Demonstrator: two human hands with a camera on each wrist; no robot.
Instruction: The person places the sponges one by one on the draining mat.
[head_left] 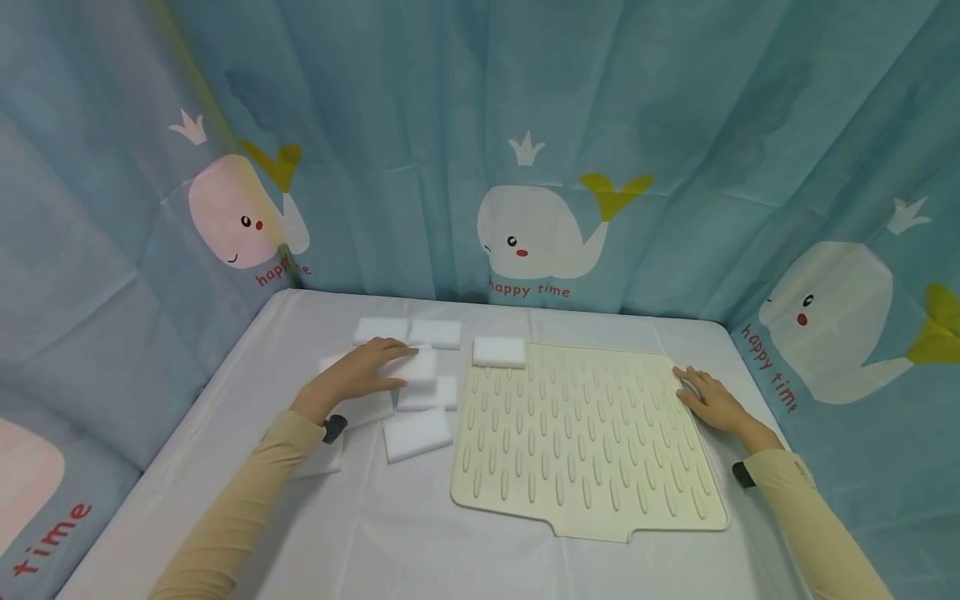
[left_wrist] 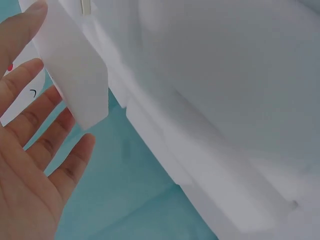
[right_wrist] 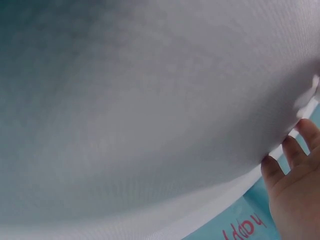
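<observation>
My left hand (head_left: 356, 372) pinches a white sponge block (head_left: 418, 365) between thumb and fingers. In the left wrist view the sponge block (left_wrist: 75, 70) is tilted, with the thumb on one face and fingertips along its side. Loose sponge blocks (head_left: 417, 434) lie below and around that hand, some partly hidden by it. Another sponge block (head_left: 499, 352) sits on the far left corner of a cream ribbed mat (head_left: 585, 442). At the mat's right edge my right hand (head_left: 712, 404) rests with fingers loosely extended, holding nothing; its fingertips (right_wrist: 272, 167) touch down there.
A white cloth (head_left: 510, 558) covers the table. Blue curtains (head_left: 420, 150) printed with whales stand along the back and both sides. Two more sponge blocks (head_left: 436, 334) lie near the far edge, left of the mat. The mat's tab (head_left: 592, 534) points toward me.
</observation>
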